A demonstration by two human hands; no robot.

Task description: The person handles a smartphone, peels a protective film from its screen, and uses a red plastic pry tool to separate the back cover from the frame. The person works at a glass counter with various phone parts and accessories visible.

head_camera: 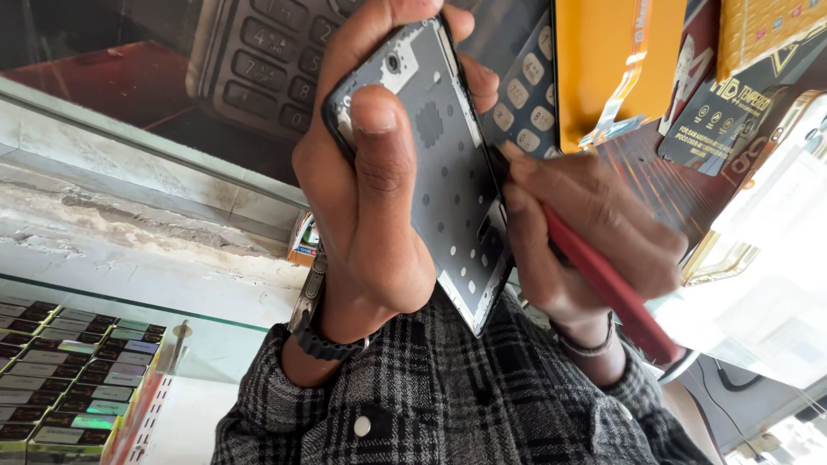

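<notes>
Left hand (370, 198) clenched, right hand (586, 232) pinching, wrists raised

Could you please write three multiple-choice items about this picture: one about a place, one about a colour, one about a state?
1. Where does the left hand's thumb rest?
A. on the grey inner plate of the opened phone
B. on the yellow package
C. on the wristwatch

2. What colour is the handle of the tool in the right hand?
A. green
B. red
C. white

3. In what state is the phone?
A. closed, screen lit
B. wrapped in a box
C. opened, its inner frame bare

Answers:
1 A: the left hand grips the phone and its thumb lies on the grey plate.
2 B: the right hand holds a red-handled tool at the phone's edge.
3 C: the metal frame with holes and a camera opening is exposed.
</notes>
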